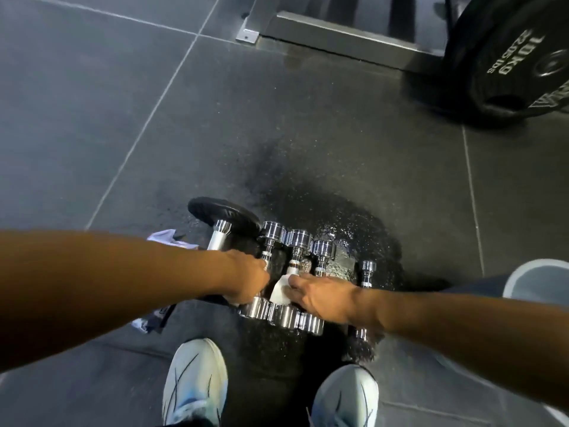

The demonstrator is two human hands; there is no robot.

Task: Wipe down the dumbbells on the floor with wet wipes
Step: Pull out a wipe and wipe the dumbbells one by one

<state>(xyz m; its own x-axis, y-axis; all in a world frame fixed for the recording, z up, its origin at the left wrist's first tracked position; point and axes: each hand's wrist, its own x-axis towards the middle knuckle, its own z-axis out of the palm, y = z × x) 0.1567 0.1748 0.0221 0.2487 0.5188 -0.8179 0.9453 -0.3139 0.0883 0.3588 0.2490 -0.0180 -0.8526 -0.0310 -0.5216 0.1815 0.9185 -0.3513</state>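
Observation:
Several chrome dumbbells (300, 241) lie side by side on the dark rubber floor in front of my feet. A bigger dumbbell with a black plate (224, 215) lies at their left. My left hand (246, 280) grips the handle of the leftmost chrome dumbbell. My right hand (320, 292) presses a white wet wipe (280, 292) onto the handle of the middle chrome dumbbell. A smaller chrome dumbbell (367, 272) lies apart to the right, partly hidden by my right forearm.
The floor around the dumbbells is wet (348, 238). A wipes packet (166, 237) lies under my left forearm. A black 10 kg plate (517, 60) leans at the far right beside a metal rack base (338, 32). My two light shoes (197, 383) stand close below.

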